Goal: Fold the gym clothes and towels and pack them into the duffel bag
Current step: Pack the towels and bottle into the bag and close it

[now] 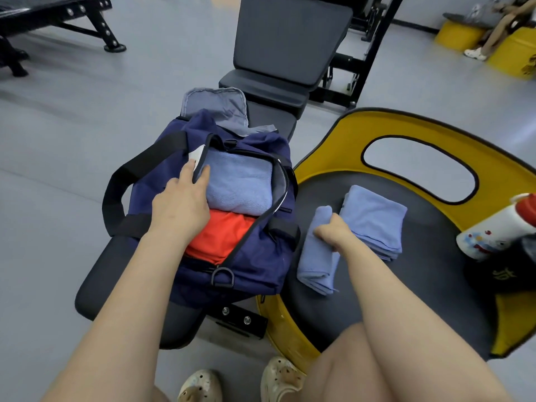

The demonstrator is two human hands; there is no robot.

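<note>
A navy duffel bag (255, 256) lies open on a black gym bench (116, 274). Inside it are a folded light-blue towel (240, 184) and an orange-red garment (223, 236) nearer to me. My left hand (182, 201) rests on the bag's left rim, fingers straight against the towel's edge. My right hand (333, 230) grips a folded light-blue towel (316, 256) on the black seat pad (429, 271) to the right of the bag. A stack of folded blue towels (374, 219) lies just beyond that hand.
A white bottle with a red cap (499, 227) lies at the right on the yellow-framed seat (406, 126), next to a dark item (504, 274). The bench's raised backrest (290, 39) stands behind the bag. Another person sits far right. Grey floor surrounds.
</note>
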